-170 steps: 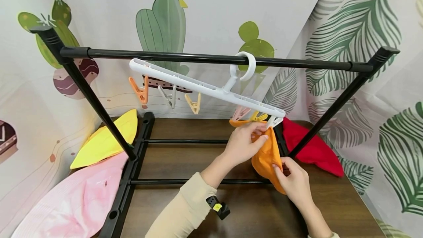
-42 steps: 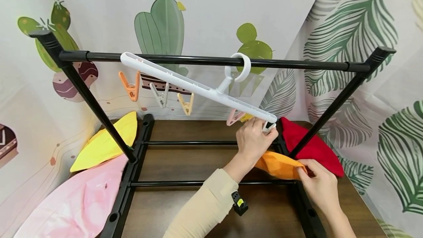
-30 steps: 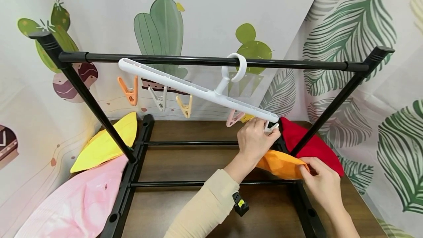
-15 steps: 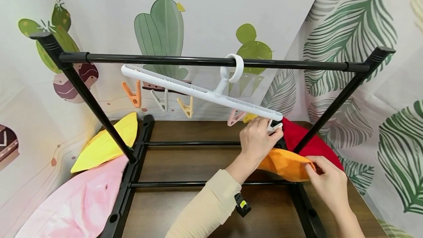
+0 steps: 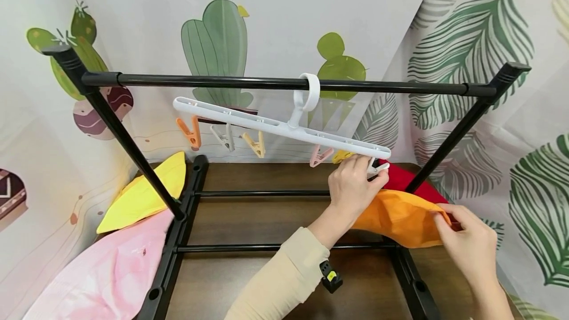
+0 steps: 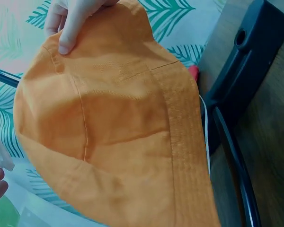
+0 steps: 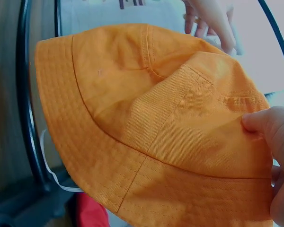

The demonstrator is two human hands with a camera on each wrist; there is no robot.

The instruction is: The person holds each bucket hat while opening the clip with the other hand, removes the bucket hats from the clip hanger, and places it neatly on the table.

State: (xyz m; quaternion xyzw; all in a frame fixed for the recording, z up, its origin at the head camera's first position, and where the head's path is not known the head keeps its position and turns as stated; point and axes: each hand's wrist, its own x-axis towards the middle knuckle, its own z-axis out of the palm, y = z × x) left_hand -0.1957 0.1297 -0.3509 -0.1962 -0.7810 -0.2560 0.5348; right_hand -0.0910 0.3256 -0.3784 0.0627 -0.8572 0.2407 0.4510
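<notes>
An orange bucket hat (image 5: 406, 221) with a white cord (image 7: 47, 158) hangs from my right hand (image 5: 473, 238), which pinches it between thumb and fingers. My left hand (image 5: 353, 189) grips the white clothespin (image 5: 378, 168) at the right end of a white hanger (image 5: 266, 125). In the left wrist view, part of that clothespin (image 6: 2, 156) shows between the fingers at the left edge. The hat's far-left part is hidden behind my left wrist in the head view. Its cloth is apart from the clothespin. The hanger tilts down to the right, hooked over a black bar (image 5: 213, 81).
Several other clothespins, including an orange one (image 5: 190, 133) and a pink one (image 5: 321, 156), hang from the hanger. A yellow hat (image 5: 142, 191) and pink hat (image 5: 106, 265) lie left. Red cloth (image 5: 422, 186) lies behind the right post. Black lower rails (image 5: 249, 248) cross the table.
The left fingers have gone from the hat's edge to the white clothespin. My right hand has drawn the hat rightward. The hook has slid left, and the hanger has lately become more level.
</notes>
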